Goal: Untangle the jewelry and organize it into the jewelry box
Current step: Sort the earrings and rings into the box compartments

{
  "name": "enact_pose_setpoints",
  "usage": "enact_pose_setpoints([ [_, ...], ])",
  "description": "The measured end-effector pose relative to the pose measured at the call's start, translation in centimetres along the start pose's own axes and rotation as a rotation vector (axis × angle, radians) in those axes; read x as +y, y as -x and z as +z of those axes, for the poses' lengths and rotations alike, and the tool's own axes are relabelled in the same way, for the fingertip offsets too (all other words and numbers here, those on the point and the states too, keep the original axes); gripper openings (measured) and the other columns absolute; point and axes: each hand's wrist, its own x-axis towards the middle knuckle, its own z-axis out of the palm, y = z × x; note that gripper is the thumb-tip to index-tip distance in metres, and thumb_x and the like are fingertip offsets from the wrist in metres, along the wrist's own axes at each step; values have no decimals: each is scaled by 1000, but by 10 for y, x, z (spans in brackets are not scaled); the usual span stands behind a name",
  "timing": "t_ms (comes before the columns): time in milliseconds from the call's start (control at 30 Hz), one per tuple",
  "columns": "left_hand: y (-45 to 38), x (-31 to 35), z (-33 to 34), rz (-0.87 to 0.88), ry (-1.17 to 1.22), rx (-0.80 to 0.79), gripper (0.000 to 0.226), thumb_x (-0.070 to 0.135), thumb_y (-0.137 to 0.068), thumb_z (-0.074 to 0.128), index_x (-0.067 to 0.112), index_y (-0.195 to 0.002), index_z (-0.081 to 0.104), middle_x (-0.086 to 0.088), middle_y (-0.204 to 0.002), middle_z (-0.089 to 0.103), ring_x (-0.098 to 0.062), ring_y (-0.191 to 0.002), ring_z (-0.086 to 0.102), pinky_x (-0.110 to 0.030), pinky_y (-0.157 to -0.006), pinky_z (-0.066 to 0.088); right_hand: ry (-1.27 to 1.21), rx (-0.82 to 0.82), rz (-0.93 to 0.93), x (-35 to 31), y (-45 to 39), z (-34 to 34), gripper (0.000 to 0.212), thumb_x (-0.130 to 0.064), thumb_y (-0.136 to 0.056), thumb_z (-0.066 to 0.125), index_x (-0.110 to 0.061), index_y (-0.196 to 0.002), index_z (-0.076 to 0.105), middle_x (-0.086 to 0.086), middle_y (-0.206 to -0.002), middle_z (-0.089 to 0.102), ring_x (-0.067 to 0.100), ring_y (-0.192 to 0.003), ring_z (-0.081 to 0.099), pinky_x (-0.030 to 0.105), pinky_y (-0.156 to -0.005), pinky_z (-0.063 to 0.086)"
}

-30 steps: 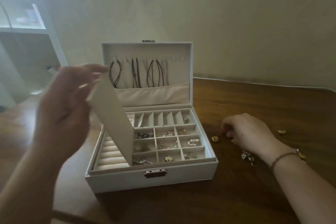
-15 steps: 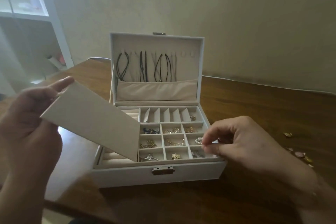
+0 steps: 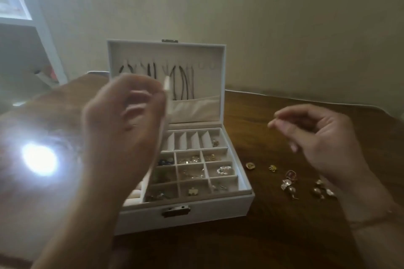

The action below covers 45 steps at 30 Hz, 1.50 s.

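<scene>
Left hand (image 3: 122, 129) grips a white flat panel (image 3: 162, 124) edge-on to the camera, its long axis running steeply from upper right down to lower left above the jewelry box (image 3: 185, 209). Right hand (image 3: 317, 137) hovers over the wooden surface (image 3: 273, 236), fingers loosely curled and holding nothing visible. Beneath it, loose gold and pearl pieces (image 3: 290, 183) lie scattered just right of the open box, whose lid stands upright with dark cords (image 3: 181, 82) hanging vertically.

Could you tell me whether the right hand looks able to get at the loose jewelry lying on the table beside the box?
Probably yes: the right hand hovers just above the loose jewelry, with nothing between them.
</scene>
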Motion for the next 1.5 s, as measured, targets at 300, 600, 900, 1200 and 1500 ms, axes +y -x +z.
enact_pose_setpoints([
  [300,25,7,70,100,-438,-544,11,25,-83,68,35,-80,63,19,-85,58,-8,-82,49,-28,-67,37,-270,253,306,43,-32,-93,14,-12,-94,58,-20,-89,69,1,-77,69,13,-47,48,22,-43,33],
  [600,37,-4,79,-61,-587,-731,24,45,-79,68,39,-102,67,20,-111,64,-17,-106,59,-38,-86,49,376,137,262,78,-49,-135,18,-10,-94,62,-26,-96,70,-6,-92,72,4,-64,55,15,-55,39],
  [900,35,-21,71,-45,-597,-871,70,76,-77,28,42,-130,60,31,-137,44,2,-132,38,-28,-108,34,926,-310,396,119,-36,-132,19,-24,-84,75,-36,-98,69,-15,-102,56,3,-91,50,25,-84,44],
  [1200,59,7,90,294,-599,-612,39,35,-92,45,15,-109,75,-3,-118,70,-27,-115,63,-45,-97,52,743,-440,281,104,-30,-117,5,-36,-88,68,-41,-87,68,-20,-100,64,0,-94,59,23,-81,49],
  [1500,96,39,160,192,-435,-1039,38,10,-70,75,13,-107,68,-5,-116,58,-25,-102,64,-31,-68,61,537,-339,219,96,-23,-111,6,-28,-90,67,-30,-85,67,-13,-77,70,0,-65,65,20,-60,50],
])
